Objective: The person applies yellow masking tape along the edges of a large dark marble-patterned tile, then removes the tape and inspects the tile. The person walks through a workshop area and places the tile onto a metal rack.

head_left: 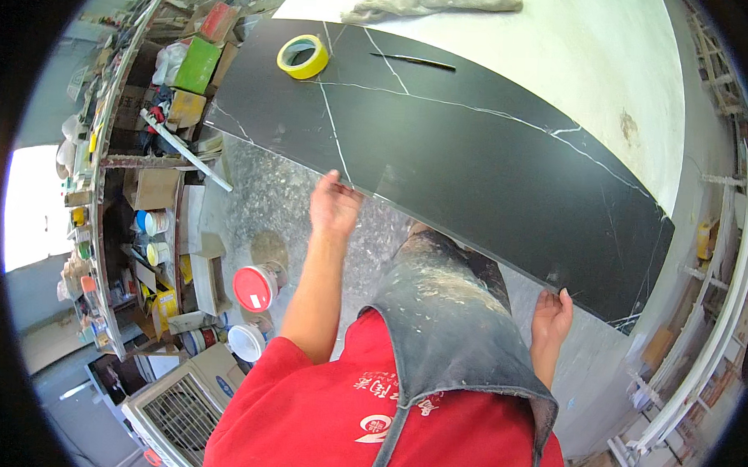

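Note:
A long black slab with white veins (467, 171) lies in front of me over a white surface. My left hand (335, 206) is at its near edge, left of the middle, with the fingers curled at the rim and partly hidden. Farther right, my right hand (551, 318) grips the same edge near the right end, its fingers partly under the slab. On the slab's far left part stands a roll of yellow tape (316, 67). A thin dark pen-like tool (413, 61) rests near the far edge.
A dusty cloth-like bundle (436, 1) lies on the white surface (619, 69). Crowded shelves (142, 164) run along the left. Buckets with red (253, 289) and white lids (245, 343) stand on the floor beside a vented unit (182, 408). White rails (700, 344) line the right.

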A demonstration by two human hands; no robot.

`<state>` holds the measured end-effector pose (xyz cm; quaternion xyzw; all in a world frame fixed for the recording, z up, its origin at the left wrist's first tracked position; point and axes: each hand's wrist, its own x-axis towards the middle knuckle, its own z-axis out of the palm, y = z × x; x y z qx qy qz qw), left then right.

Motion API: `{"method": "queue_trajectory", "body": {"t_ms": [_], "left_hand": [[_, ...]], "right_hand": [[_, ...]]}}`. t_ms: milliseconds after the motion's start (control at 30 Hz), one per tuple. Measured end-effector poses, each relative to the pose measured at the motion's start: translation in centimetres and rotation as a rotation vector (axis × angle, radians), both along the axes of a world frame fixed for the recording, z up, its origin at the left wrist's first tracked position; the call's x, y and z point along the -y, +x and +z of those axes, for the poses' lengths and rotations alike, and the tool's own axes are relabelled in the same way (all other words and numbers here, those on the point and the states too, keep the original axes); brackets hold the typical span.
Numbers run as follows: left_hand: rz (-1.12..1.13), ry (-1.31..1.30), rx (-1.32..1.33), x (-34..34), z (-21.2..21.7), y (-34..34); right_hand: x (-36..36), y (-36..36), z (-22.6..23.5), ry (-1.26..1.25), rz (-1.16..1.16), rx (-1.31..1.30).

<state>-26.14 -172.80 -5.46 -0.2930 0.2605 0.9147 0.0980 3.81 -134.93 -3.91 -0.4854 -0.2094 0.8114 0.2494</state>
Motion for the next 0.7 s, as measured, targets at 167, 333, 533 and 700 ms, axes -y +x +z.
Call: {"method": "queue_trajectory", "body": {"t_ms": [167,333,533,700], "left_hand": [[0.14,-0.081,-0.072,8.4,-1.2,-6.6],[0.219,-0.126,-0.055,10.6,-0.2,-9.0],[0.244,-0.139,-0.1,10.8,-0.6,-9.1],[0.159,-0.121,-0.142,9.5,-1.5,-7.6]], "right_hand": [[-1.2,1.2,-1.5,-0.03,0.003,-0.023],[-0.8,0.5,-0.5,-0.003,0.001,0.003],[-1.2,0.6,-1.1,0.012,-0.001,-0.018],[-1.9,1.2,-2.0,-0.001,-0.023,-0.052]]}}
